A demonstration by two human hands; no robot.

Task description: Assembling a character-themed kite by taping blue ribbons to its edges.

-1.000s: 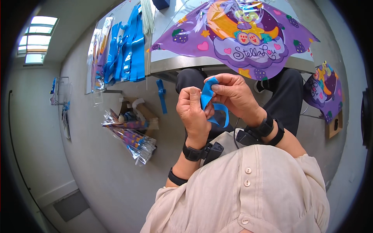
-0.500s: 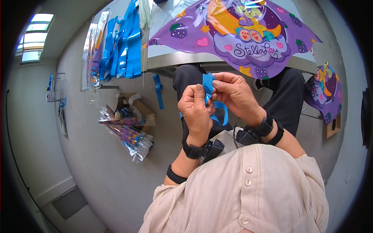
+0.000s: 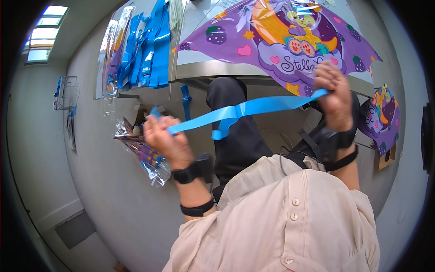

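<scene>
A shiny blue ribbon strip (image 3: 267,105) stretches across my lap, with a loop hanging down near its middle. My left hand (image 3: 164,138) is closed on one end, and a short bit of blue sticks up past the fingers. The other end sits in my right hand (image 3: 334,97), which is raised and closed, slightly blurred by motion. Just beyond the right hand lies a purple kite-shaped printed sheet (image 3: 208,43) with a cartoon figure, its lower point hanging over the table's edge.
The table (image 3: 199,69) has a metal edge. Blue ribbon strips (image 3: 156,54) and white sticks (image 3: 176,16) lie at its left. One blue strip (image 3: 186,102) hangs below. Clear-wrapped packages (image 3: 147,156) rest on the floor at left; another purple sheet (image 3: 380,120) hangs at right.
My hands were together over my lap, gripping a bunched blue ribbon. Now they are far apart, left hand moved left, right hand moved right and up, with the ribbon drawn out between them.
</scene>
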